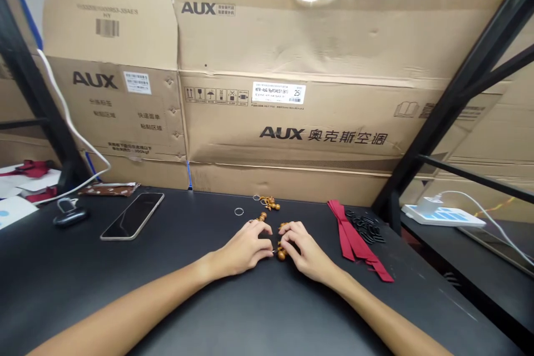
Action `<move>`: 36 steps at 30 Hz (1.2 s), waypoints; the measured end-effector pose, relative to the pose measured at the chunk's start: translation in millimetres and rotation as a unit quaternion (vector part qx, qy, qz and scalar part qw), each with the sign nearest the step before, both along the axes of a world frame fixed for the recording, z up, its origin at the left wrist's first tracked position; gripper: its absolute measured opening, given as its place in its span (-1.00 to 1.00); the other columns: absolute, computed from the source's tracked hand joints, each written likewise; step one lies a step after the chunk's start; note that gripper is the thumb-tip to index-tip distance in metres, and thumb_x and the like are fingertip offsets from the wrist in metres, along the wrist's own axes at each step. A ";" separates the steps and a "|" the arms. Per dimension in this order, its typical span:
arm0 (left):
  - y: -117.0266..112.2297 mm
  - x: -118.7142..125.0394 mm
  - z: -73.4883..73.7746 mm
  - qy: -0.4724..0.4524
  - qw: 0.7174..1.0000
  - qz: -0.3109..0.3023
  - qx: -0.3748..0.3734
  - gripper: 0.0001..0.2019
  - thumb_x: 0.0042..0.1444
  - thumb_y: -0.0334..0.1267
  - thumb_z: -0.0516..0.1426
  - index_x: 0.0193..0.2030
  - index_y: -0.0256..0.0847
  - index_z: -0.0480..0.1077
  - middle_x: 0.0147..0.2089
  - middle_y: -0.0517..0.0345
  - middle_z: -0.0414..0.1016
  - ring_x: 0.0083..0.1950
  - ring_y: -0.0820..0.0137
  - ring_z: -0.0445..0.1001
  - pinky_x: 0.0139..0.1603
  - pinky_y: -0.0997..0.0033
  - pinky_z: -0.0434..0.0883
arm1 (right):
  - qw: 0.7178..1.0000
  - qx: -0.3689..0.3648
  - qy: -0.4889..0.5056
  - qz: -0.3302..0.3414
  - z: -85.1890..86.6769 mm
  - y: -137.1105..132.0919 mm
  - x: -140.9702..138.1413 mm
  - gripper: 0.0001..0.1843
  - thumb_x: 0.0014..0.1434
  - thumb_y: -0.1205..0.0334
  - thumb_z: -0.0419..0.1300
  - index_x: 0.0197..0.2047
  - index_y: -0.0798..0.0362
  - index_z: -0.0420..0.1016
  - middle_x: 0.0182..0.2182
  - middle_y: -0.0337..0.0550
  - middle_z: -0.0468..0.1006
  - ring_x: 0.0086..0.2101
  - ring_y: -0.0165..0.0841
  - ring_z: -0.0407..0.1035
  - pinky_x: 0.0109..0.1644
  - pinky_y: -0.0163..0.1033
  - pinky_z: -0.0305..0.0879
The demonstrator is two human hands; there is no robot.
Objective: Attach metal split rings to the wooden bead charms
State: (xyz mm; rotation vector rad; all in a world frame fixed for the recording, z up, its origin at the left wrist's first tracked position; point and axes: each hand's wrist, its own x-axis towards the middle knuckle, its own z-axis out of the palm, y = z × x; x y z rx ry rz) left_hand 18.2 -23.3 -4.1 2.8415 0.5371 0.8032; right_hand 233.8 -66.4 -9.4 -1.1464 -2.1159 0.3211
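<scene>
Nearest the camera, two bare forearms [137, 303] are laid out over the worktop [233, 317]. Wooden beads [282, 255] are taken as dial centre; 12 o'clock points away from the camera.

Handling, as judged: small adjustments are best made with the beads steadied lightly against the worktop by one hand, the other left free for fine work. Fingertips should be kept low, as round beads could be rolled aside.

Relative to the grip: the beads are positioned between both hands, beneath the curled fingers of the right hand [306, 250] at 3 o'clock, apparently touched by them. Whether they are pinched cannot be told. The left hand [246, 246] is placed at 9 o'clock, fingers bent; its hold is likewise undetermined.

Outward: a bead cluster [273, 204] is noted near 12, a metal ring [239, 211] towards 10, red strips [354, 245] between 2 and 3.
</scene>
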 end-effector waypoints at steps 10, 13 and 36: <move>5.3 -6.5 -1.0 0.011 0.999 0.001 -0.048 -0.88 0.23 -0.32 0.08 -0.22 -0.16 0.46 0.02 0.05 0.33 0.05 0.28 0.31 0.13 0.25 0.29 | 0.999 0.036 -0.011 -0.032 -6.5 6.1 10.8 -0.79 0.31 0.23 -0.03 -0.35 0.01 0.33 -0.24 -0.06 0.40 -0.19 -0.23 0.26 -0.07 -0.05 0.28; 5.2 -7.9 0.0 0.010 0.999 0.011 -0.046 -0.89 0.22 -0.31 0.09 -0.24 -0.17 0.45 0.00 0.05 0.34 0.02 0.28 0.33 0.11 0.25 0.30 | 0.998 0.039 -0.003 -0.048 -8.7 7.5 10.6 -0.81 0.32 0.22 -0.04 -0.29 0.00 0.34 -0.25 -0.07 0.40 -0.20 -0.23 0.26 -0.08 -0.06 0.28; 7.3 -16.6 4.9 0.022 0.999 0.010 -0.021 -0.93 0.18 -0.30 0.12 -0.31 -0.19 0.41 0.00 0.05 0.36 0.02 0.30 0.35 0.10 0.28 0.27 | 0.993 0.024 -0.090 -0.071 -4.8 1.2 10.1 -0.82 0.14 0.17 0.19 -0.17 -0.01 0.39 -0.24 -0.11 0.43 -0.20 -0.22 0.32 -0.09 -0.09 0.33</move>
